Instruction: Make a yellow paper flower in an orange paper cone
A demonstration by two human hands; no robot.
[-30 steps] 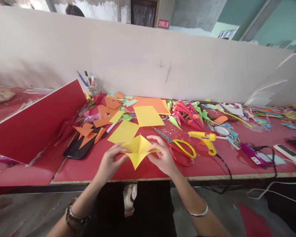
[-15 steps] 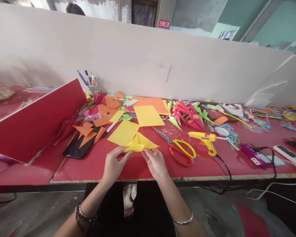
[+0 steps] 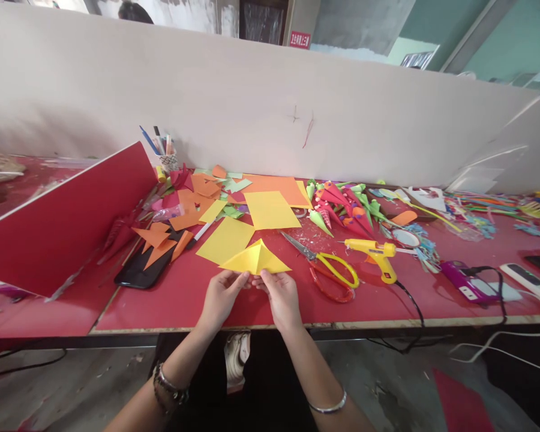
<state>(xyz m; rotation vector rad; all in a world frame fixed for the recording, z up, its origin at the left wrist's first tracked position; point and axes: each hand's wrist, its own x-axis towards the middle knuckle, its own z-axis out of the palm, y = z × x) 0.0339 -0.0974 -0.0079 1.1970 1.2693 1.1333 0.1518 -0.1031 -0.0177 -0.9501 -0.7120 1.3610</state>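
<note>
A folded yellow paper (image 3: 256,258), shaped like a wide triangle with a raised middle crease, is held above the red table (image 3: 162,309) near its front edge. My left hand (image 3: 221,294) pinches its lower edge left of the crease. Close beside it, my right hand (image 3: 280,295) pinches the same edge on the right, thumb on top. Just beyond lie two flat yellow sheets, a nearer one (image 3: 225,239) and a farther one (image 3: 272,210). Scissors (image 3: 326,267) with yellow and red handles rest to the right of my right hand.
A yellow glue gun (image 3: 375,255) with a black cord lies right of the scissors. Small red and green paper cones (image 3: 342,207) are heaped behind. Orange scraps partly cover a black phone (image 3: 141,270) at left, near a standing red board (image 3: 72,222). A pen cup (image 3: 168,161) stands behind.
Both hands have moved closer together along the paper's lower edge. The yellow paper has gone from a partly opened fold to a triangle with its crease facing me.
</note>
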